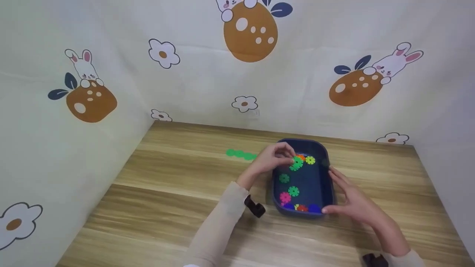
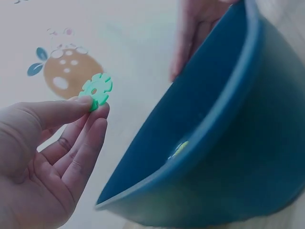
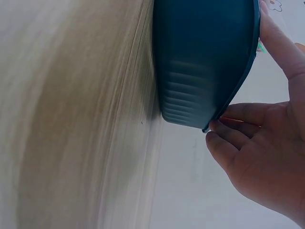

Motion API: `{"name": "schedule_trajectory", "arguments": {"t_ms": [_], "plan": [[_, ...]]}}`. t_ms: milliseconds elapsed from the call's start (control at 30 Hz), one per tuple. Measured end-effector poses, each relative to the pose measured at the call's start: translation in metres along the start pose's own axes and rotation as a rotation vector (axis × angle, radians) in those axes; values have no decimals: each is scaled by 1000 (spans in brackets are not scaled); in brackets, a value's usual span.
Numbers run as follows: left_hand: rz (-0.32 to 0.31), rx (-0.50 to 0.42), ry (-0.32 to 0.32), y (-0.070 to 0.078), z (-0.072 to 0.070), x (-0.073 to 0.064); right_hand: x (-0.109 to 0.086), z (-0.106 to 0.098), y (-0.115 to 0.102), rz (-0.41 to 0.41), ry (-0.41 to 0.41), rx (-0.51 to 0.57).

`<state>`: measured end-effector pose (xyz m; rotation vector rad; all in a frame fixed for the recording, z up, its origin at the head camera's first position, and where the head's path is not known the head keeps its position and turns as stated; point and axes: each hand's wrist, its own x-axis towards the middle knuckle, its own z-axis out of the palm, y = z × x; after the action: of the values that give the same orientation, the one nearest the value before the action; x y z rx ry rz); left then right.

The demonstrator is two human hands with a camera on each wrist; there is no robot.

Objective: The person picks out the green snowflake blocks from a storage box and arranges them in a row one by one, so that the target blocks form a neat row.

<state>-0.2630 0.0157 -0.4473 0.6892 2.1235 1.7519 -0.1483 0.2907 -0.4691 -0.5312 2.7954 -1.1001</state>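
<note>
1. Above the dark blue tray (image 1: 310,185), the left hand (image 1: 272,157) pinches a green notched disc (image 2: 101,87) between thumb and fingertips.
2. Along the tray's right side, the right hand (image 1: 352,202) touches the rim with spread, unclenched fingers and thumb.
3. Inside lie other discs (image 1: 293,191), including a yellow disc (image 1: 310,160) and a pink disc (image 1: 285,197).
4. Left of it, a row of green discs (image 1: 240,154) lies on the bench (image 1: 178,159).
</note>
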Motion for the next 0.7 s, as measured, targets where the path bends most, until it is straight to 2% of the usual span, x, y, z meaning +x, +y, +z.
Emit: {"name": "schedule_trajectory", "arguments": {"t_ms": [200,567,700], "plan": [[-24,-55,44,2,-21,-3,0,-2,-1,37,-19,-4],[9,-150,146,2,-62,-11,0,-2,-3,57,-26,-1],[-4,-163,227,-2,-79,-16,0,-1,-2,51,-21,0]]}}
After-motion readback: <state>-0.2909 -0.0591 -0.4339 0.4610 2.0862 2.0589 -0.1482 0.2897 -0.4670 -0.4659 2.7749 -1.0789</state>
